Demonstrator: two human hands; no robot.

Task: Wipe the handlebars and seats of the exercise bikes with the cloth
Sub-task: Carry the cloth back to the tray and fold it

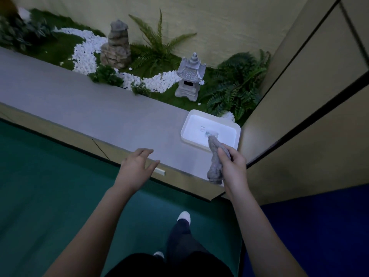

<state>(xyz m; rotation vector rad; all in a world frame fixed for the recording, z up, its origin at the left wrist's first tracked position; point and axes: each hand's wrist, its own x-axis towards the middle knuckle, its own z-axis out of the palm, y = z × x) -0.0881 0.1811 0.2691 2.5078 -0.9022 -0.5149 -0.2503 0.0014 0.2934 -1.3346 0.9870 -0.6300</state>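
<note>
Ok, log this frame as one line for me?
right hand: grips grey cloth at white tray near rim | left hand: open, over ledge edge | bikes: none in view

Grey ledge (79,104) runs from 9 o'clock across to 3. White tray (199,122) sits on it at 2 o'clock, label inside. Beyond the ledge: stone lantern (190,76) at 12, rock (115,47) at 11, white pebbles (83,54) winding between, ferns (235,86) at 1. Green floor (50,186) at 8, blue mat (319,226) at 4.

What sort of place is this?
Probably an indoor gym or lobby corner: green floor, a grey ledge, and behind it a decorative garden bed with a stone lantern, white pebbles and ferns.
</note>
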